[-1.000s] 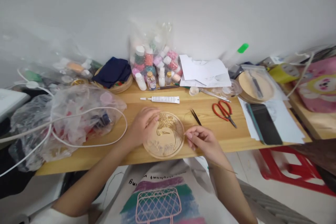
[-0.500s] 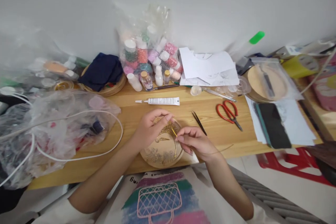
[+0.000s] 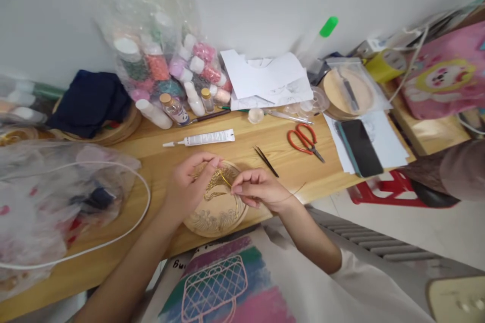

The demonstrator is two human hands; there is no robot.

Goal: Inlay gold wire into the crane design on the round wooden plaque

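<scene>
A round wooden disc (image 3: 210, 224) with gold wire outlines and a drawn pattern rests near the table's front edge. My left hand (image 3: 189, 181) lies over its upper left part, thumb and forefinger pinched together at the upper end of a gold wire (image 3: 226, 180). On the right side of the disc, my right hand (image 3: 257, 187) pinches the same wire between thumb and fingertips. A thin tail of wire trails past my right wrist. Black tweezers (image 3: 266, 161) lie just beyond my right hand, and red-handled pliers (image 3: 303, 140) farther right.
A white glue tube (image 3: 208, 138) lies behind the disc. Small bottles (image 3: 174, 109) and a bag of coloured jars (image 3: 162, 65) stand at the wall beside papers (image 3: 269, 81). A phone (image 3: 360, 149) is at right; a white cable (image 3: 147, 202) loops at left.
The view has turned to the right, so everything sits farther left and more of the right side shows. Both hands keep their pinch on the wire over the disc.
</scene>
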